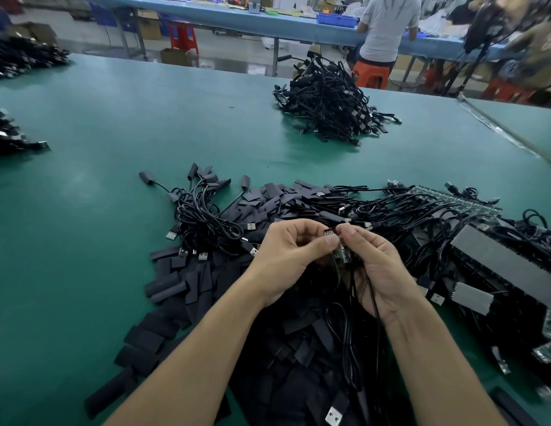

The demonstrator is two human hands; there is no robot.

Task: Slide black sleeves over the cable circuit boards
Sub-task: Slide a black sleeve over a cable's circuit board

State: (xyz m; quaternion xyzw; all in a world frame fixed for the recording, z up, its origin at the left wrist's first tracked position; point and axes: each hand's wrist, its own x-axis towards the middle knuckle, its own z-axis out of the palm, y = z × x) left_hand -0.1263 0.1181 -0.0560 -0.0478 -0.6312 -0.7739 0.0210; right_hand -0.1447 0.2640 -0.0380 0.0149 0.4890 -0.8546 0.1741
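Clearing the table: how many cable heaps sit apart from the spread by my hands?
3: centre heap far ahead, corner heap far left, edge heap at left, cut off by the frame. Others may lie out of view.

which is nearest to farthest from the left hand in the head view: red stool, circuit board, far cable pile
1. circuit board, pinched by the left hand itself
2. far cable pile, across the table, ahead and right
3. red stool, on the floor beyond the table
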